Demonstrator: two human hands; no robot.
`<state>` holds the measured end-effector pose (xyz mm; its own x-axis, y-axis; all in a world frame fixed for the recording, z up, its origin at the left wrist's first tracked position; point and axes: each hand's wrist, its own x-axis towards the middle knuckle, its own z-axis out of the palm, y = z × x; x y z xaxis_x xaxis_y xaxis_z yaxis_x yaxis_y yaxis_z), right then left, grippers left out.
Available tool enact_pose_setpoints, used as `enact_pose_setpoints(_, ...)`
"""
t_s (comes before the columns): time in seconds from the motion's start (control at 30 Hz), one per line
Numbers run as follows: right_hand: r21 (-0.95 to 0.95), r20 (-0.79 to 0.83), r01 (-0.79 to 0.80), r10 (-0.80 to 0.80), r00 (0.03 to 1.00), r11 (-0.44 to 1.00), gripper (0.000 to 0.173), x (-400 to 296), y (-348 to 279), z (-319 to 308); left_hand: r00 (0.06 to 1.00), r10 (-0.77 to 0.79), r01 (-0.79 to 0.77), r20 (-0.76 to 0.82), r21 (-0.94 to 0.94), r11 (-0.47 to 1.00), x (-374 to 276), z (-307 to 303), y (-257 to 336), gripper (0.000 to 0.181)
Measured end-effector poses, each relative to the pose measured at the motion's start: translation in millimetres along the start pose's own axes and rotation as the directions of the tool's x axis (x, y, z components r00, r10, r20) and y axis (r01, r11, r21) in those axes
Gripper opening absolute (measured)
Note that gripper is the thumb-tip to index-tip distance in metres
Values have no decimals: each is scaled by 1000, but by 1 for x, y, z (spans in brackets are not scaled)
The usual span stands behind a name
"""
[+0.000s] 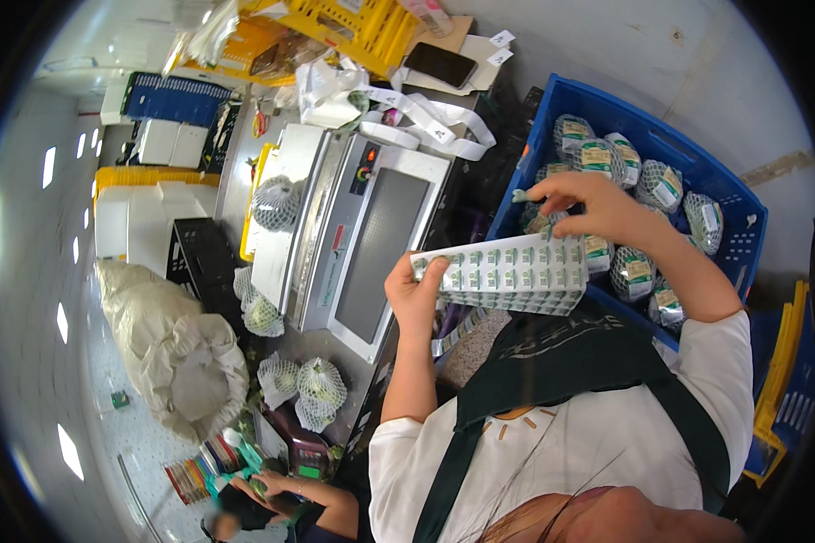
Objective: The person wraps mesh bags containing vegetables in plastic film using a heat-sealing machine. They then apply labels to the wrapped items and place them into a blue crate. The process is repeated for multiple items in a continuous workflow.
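Observation:
My left hand point(418, 288) grips the left end of a folded strip of printed label sheets point(509, 268), thumb on top. Rows of small green-and-white labels with codes cover it, and its folds hang below. My right hand point(594, 203) is raised over the strip's far end, thumb and fingers apart. What looks like a small pale green label point(519, 195) clings to a fingertip. Beneath and beyond this hand is a blue plastic crate point(652, 125) holding several produce items in white foam nets point(633, 271), most bearing labels. My forearm hides some of them.
On the metal bench left of me stands a film-wrapping machine point(380, 251). Foam-netted produce point(319, 383) lies beside it. Paper label ribbon point(441, 125), a phone point(441, 66) and a yellow crate point(353, 30) are behind. A co-worker's hands point(272, 485) hold a green item.

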<state>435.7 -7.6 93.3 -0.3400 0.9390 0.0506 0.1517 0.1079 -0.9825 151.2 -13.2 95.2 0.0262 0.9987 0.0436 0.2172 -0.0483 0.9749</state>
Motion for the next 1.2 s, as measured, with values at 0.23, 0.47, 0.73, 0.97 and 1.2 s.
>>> enact_pose_setpoints(0.23,2,14,71,-71,997,998,30,-8,65,38,911,-403,412,89,-184,892,15,5,-89,14)
enact_pose_setpoints(0.47,448,-711,-320,549,438,835,20,-43,237,-54,886,-461,422,-60,-312,851,-19,-19,-137,9)
enact_pose_setpoints(0.73,-52,-799,-711,398,452,702,29,-22,255,-86,902,-427,398,-68,-254,881,-15,-3,-134,11)
enact_pose_setpoints(0.97,163,-927,-416,283,246,895,19,-80,335,-135,908,-404,355,-107,-316,880,-16,9,-120,11)
enact_pose_setpoints(1.2,-161,-898,-782,240,370,602,17,-41,331,-152,919,-382,349,-97,-249,904,-14,32,-115,10)
